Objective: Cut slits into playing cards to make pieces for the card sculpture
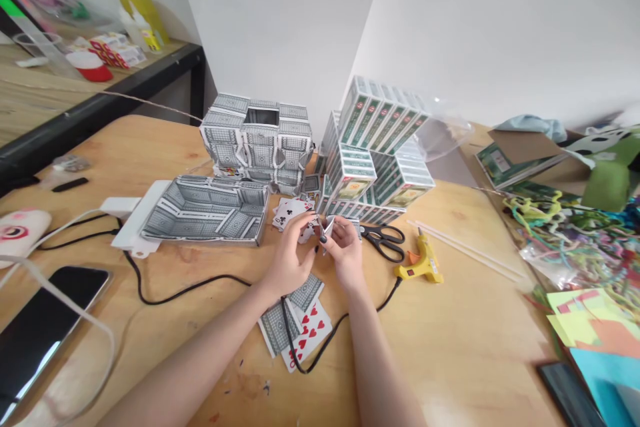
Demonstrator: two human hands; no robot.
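Note:
A small folded playing card point(329, 227) is held up between my hands above the middle of the table. My right hand point(345, 253) pinches it between thumb and fingers. My left hand point(293, 253) curls in from the other side, fingertips at the card's left edge; its exact contact is partly hidden. Just behind lie loose face-up playing cards point(284, 211). Nearer my forearms, several more cards lie under a black cord, among them a heart card point(311, 332). Black-handled scissors point(385, 240) and a yellow glue gun point(421, 263) rest right of my right hand.
An open tray made of cards point(210, 210) lies left on a white power strip point(143, 220). Behind stand a card-built box point(257, 140) and stacked card packs point(383, 117). A phone point(50, 327), glue sticks point(465, 250), pipe cleaners point(580, 240) and coloured paper point(600, 320) flank the sides.

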